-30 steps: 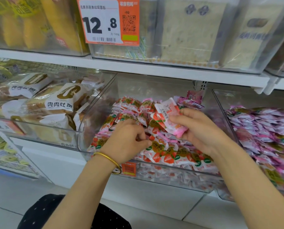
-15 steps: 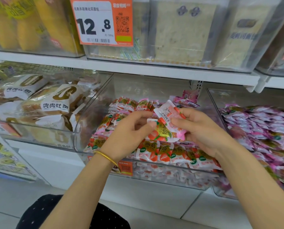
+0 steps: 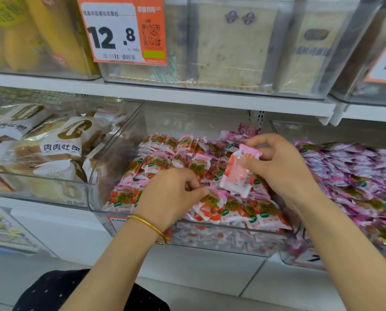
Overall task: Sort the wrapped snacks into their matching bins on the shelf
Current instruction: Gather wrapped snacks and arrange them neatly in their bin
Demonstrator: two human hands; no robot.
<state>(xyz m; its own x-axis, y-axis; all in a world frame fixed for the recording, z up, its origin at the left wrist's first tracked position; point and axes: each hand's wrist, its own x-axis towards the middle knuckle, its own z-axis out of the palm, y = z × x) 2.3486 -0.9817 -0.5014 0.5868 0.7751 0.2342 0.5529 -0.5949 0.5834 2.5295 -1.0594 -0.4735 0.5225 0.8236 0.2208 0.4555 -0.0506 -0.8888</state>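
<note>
The right hand (image 3: 279,167) pinches a red-and-pink snack packet (image 3: 239,173) just above the middle clear bin (image 3: 210,240). The left hand (image 3: 171,194) curls down onto the heaped packets (image 3: 165,144); I cannot tell if it grips one.

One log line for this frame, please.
left hand: fingers curled at packet pile, grip unclear | right hand: holds one packet above middle bin | stage: sorting

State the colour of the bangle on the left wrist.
Gold. The thin metal bangle shows best in the head view, the only one.
</note>
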